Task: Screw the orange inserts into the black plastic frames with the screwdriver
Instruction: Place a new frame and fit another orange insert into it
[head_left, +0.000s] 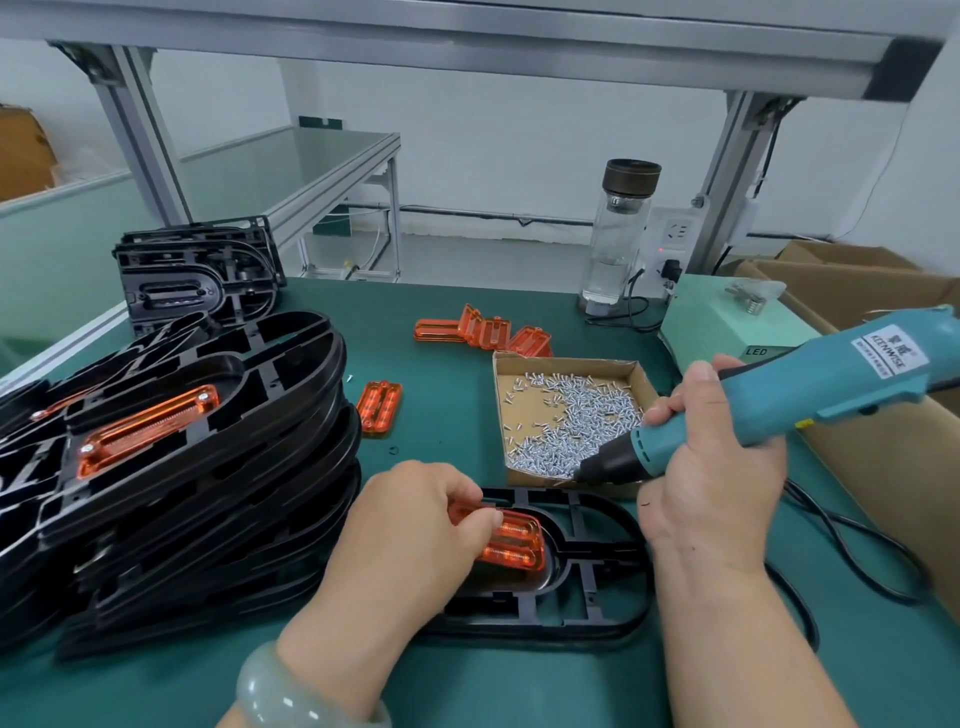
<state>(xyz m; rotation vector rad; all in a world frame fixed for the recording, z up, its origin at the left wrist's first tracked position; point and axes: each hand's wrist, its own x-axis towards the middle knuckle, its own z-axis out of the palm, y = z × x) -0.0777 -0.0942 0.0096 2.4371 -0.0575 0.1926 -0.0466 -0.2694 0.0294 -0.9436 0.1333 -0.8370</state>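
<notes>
A black plastic frame (587, 597) lies flat on the green table in front of me. An orange insert (514, 543) sits in its left recess, and my left hand (415, 530) holds the insert's left end with curled fingers. My right hand (711, 467) grips a blue electric screwdriver (779, 395), its black tip pointing down-left into the near edge of a cardboard tray of silver screws (566, 410). At my left stands a stack of black frames (197, 467); the top one carries an orange insert (148, 428) with a screw at each end.
Loose orange inserts (483, 332) lie behind the screw tray, and one more orange insert (380, 408) lies beside the stack. A glass bottle (621, 234) and a power strip stand at the back. Cardboard boxes (852, 291) sit on the right. The screwdriver's black cable (852, 545) loops near my right wrist.
</notes>
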